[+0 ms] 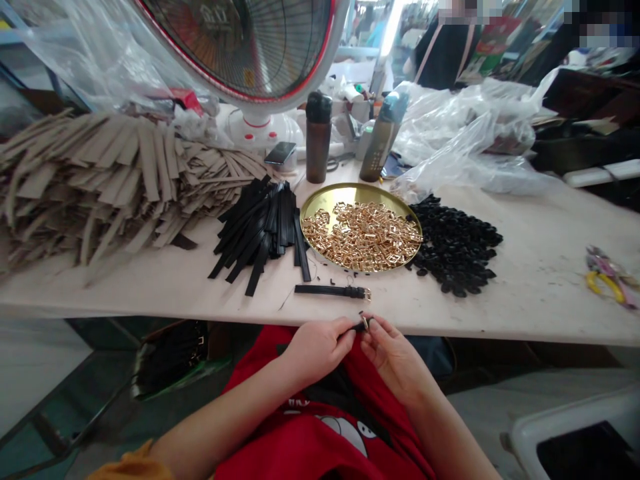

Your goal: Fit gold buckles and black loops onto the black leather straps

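Far left of your grip, a heap of grey-brown strips (125, 160) covers the table (540, 267), with a pile of black straps (270, 223) nearer you and a big fan (240, 53) standing behind. Just beyond your fingers lies a buckled strap (325, 291), and past it the gold tray (345, 195) of gold buckles (365, 233), backed by a dark bottle (319, 137) and a tilted bottle (383, 140). Your left hand (320, 347) pinches a short black piece (357, 327) just off the table's front edge, over your lap, and your right hand (397, 360) pinches its end by a gold buckle (365, 323). Beyond your grip to the right sit a mound of small black pieces (455, 243) and crumpled clear plastic (475, 127); the pale tabletop runs on to yellow-handled pliers (605, 283) well apart from you. The edge crosses close in front of your knuckles, your forearms reaching in below it, with a white container (530, 427) low to the right
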The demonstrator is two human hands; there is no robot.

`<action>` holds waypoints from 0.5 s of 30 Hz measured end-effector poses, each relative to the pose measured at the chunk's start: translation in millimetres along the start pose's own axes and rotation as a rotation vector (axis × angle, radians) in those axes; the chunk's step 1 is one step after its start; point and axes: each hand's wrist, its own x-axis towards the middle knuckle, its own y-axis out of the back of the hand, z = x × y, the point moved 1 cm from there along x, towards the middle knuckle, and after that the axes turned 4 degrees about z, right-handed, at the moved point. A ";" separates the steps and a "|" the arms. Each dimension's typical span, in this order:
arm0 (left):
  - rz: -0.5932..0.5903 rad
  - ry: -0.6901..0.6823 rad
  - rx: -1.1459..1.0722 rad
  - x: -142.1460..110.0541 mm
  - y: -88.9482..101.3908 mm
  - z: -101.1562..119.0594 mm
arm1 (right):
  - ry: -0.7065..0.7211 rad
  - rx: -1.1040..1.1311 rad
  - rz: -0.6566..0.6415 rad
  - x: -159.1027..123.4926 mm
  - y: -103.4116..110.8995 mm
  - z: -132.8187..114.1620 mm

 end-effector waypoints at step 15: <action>-0.006 0.127 -0.221 -14.1 -9.2 6.7 | 0.228 -0.055 0.089 -12.9 0.5 23.4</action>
